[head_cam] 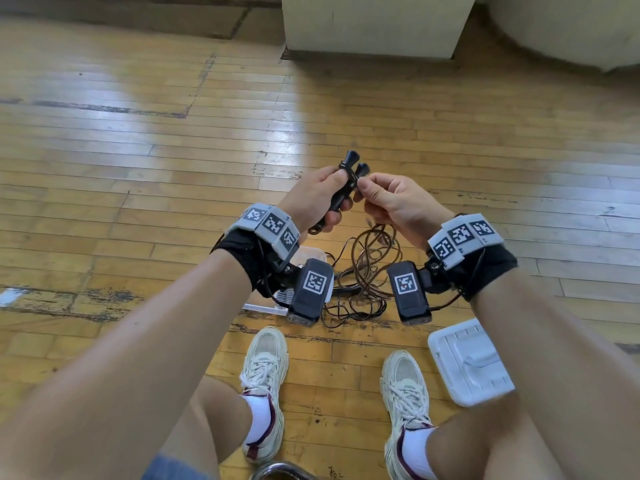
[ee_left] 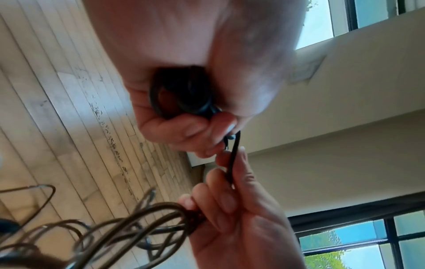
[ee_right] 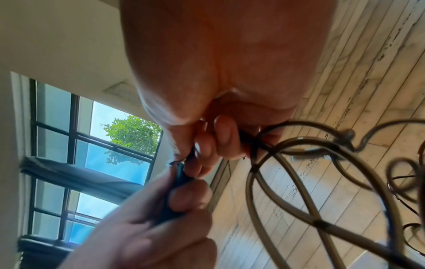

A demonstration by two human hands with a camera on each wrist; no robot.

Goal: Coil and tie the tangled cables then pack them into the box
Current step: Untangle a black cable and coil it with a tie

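Note:
My left hand (head_cam: pixel 325 195) grips a coiled black cable (head_cam: pixel 348 168) upright, its two plugs sticking out above the fist. The left wrist view shows the coil's loop (ee_left: pixel 181 94) inside the curled fingers. My right hand (head_cam: pixel 367 190) pinches a thin black tie (ee_left: pixel 234 160) at the coil between thumb and forefinger. Its lower fingers also hold loops of brown cable (ee_right: pixel 271 163), which hang down to a tangled brown heap (head_cam: pixel 367 275) on the floor. A clear box (head_cam: pixel 266 306) lies mostly hidden under my left wrist.
A white lid (head_cam: pixel 467 362) lies on the wooden floor beside my right shoe (head_cam: pixel 405 386). My left shoe (head_cam: pixel 265 368) stands just before the tangle. A pale cabinet base (head_cam: pixel 374 26) stands further ahead.

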